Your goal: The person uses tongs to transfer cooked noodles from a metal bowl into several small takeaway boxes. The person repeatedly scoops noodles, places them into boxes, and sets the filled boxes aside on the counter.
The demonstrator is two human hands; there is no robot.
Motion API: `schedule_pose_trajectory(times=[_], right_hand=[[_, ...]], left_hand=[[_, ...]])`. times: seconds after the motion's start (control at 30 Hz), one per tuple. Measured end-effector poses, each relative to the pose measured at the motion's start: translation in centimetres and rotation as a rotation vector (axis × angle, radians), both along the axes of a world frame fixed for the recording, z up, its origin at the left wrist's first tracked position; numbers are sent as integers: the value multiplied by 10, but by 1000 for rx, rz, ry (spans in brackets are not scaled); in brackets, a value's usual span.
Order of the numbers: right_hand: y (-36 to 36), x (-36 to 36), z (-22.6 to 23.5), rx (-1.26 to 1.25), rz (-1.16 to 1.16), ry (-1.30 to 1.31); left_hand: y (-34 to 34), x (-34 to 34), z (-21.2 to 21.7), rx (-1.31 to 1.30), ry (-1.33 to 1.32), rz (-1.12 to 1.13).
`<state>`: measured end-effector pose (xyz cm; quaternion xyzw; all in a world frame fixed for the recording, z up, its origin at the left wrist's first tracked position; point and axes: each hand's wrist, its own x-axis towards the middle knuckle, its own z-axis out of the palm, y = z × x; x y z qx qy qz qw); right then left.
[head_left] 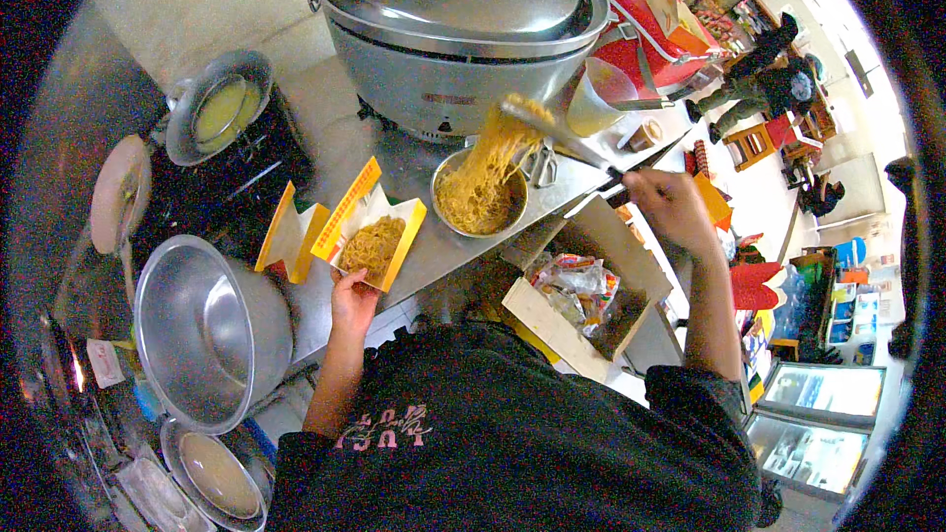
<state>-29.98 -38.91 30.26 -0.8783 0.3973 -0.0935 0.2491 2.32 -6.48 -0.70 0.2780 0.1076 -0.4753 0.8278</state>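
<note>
My left hand (355, 303) is closed on the lower edge of a yellow-and-white paper takeaway box (415, 219), which is tilted with its flap up. Noodles (372, 246) lie inside that box. My right hand (674, 207) grips the dark handle of metal tongs (572, 138), reaching left over a round metal bowl (520, 199). From the tongs' far end a thick bundle of noodles (501, 143) hangs down into the bowl, joined to the noodles there. Just left of the held box, a second yellow paper box (307, 241) stands on the counter.
A large lidded metal cooker (453, 69) stands behind the bowl. At left are a big metal mixing bowl (163, 335) and a pan of yellow liquid (219, 116). A clear plastic jug (599, 99) is at right. Below the counter, an open carton (552, 340) holds plastic packets. People (764, 89) are farther off.
</note>
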Motion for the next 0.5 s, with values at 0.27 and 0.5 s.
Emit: schedule_pose_trajectory(times=[0.27, 0.5], right_hand=[[-2, -11, 101, -180, 29, -156], [3, -6, 146, -257, 22, -180]], left_hand=[[-20, -9, 39, -169, 90, 10], [-46, -28, 65, -114, -24, 19]])
